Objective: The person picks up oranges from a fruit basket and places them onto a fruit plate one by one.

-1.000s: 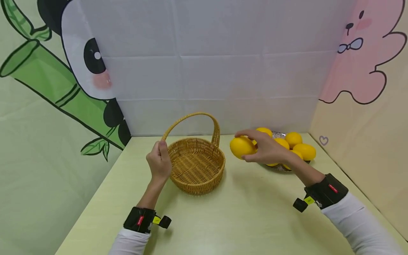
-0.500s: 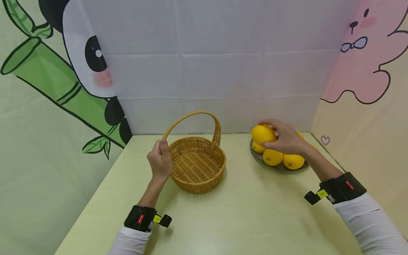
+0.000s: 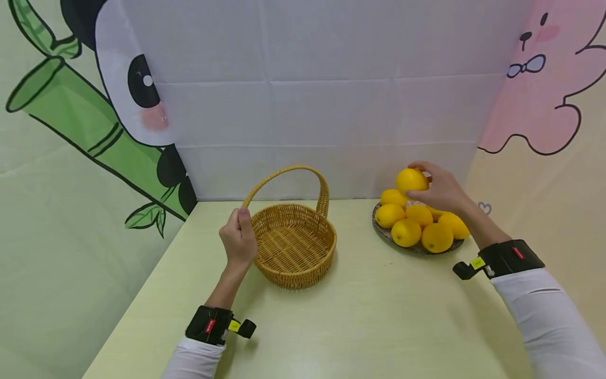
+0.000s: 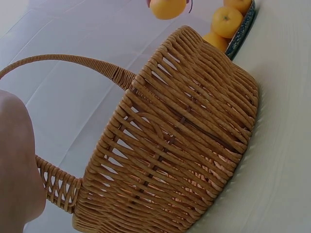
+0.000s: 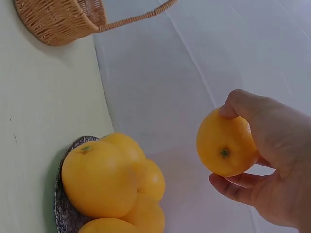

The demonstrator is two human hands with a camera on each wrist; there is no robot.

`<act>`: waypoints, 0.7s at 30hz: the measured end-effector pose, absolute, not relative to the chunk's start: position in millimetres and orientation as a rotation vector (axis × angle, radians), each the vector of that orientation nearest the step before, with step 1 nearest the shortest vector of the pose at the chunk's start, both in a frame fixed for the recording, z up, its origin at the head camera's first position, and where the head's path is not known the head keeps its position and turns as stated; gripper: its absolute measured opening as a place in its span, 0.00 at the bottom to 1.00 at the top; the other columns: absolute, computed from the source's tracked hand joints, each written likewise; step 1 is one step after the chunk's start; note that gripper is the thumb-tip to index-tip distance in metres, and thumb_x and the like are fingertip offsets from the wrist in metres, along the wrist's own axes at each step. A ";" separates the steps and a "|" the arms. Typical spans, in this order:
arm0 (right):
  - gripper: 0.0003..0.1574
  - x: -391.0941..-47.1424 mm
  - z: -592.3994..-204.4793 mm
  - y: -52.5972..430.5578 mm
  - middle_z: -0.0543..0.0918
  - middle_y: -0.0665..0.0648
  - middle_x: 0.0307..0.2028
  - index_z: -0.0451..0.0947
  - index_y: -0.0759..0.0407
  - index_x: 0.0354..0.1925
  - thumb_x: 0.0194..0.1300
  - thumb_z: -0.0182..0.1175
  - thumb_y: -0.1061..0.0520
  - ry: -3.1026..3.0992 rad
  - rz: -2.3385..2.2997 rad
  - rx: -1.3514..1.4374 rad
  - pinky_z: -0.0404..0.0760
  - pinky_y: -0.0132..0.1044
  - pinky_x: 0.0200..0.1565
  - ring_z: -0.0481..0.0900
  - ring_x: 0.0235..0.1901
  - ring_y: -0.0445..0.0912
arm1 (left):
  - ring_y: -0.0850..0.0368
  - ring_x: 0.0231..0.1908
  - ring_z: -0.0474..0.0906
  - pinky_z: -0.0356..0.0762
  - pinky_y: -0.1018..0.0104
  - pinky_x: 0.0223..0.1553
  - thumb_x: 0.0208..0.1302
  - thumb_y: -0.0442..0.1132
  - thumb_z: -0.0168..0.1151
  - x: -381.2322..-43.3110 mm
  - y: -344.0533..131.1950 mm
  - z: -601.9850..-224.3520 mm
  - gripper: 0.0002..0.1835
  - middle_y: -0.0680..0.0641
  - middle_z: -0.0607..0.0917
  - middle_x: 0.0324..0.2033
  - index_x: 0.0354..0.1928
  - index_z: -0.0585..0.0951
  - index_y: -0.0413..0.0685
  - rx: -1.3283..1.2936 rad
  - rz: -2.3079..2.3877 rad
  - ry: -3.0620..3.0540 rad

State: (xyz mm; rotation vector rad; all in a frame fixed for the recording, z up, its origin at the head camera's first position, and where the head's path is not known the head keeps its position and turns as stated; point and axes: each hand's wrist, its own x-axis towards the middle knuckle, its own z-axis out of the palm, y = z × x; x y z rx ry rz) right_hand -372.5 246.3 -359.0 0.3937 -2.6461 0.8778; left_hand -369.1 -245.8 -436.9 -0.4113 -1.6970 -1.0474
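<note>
My left hand (image 3: 239, 237) grips the left side of the handle of a round wicker basket (image 3: 293, 279), which stands on the table with a bare woven floor. Close up in the left wrist view, the basket's woven wall (image 4: 165, 131) fills the middle. Raised above a dark patterned plate (image 3: 384, 233), my right hand (image 3: 440, 187) holds an orange (image 3: 411, 180) between thumb and fingers. In the right wrist view this orange (image 5: 226, 143) shows a small green stem mark. Several more oranges (image 3: 406, 232) lie heaped on the plate below it, apart from the held one.
The pale table (image 3: 360, 316) runs up to a grey-white cloth backdrop (image 3: 326, 116). Cartoon-printed side panels, such as the green one (image 3: 71, 221), border the table on the left and right. The plate sits at the back right corner, right of the basket.
My right hand has moved right and up with the orange, from beside the plate to over its back part, uncovering more of the oranges. My left hand and the basket stay put.
</note>
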 end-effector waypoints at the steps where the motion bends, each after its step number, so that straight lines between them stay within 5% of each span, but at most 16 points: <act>1: 0.45 -375.6 -358.9 248.7 0.68 0.66 0.69 0.64 0.57 0.74 0.65 0.71 0.50 -2.648 0.874 0.379 0.82 0.59 0.47 0.74 0.55 0.64 | 0.58 0.11 0.51 0.45 0.70 0.11 0.83 0.53 0.42 -369.1 -245.7 -436.8 0.32 0.48 0.61 0.09 0.18 0.64 0.42 -0.410 -1.048 -1.698; 9: 0.46 -399.6 -363.1 262.8 0.68 0.72 0.68 0.62 0.63 0.74 0.66 0.69 0.50 -2.696 0.857 0.264 0.76 0.64 0.54 0.67 0.59 0.67 | 0.58 0.10 0.52 0.46 0.71 0.11 0.83 0.54 0.41 -369.6 -246.1 -438.6 0.32 0.49 0.61 0.09 0.18 0.64 0.42 -0.409 -1.054 -1.708; 21: 0.45 -425.1 -375.5 265.8 0.68 0.75 0.64 0.60 0.66 0.74 0.67 0.67 0.53 -2.783 0.888 0.126 0.78 0.60 0.53 0.70 0.51 0.65 | 0.59 0.10 0.51 0.46 0.70 0.11 0.83 0.56 0.41 -370.5 -245.8 -438.5 0.34 0.49 0.61 0.09 0.18 0.64 0.42 -0.421 -1.046 -1.695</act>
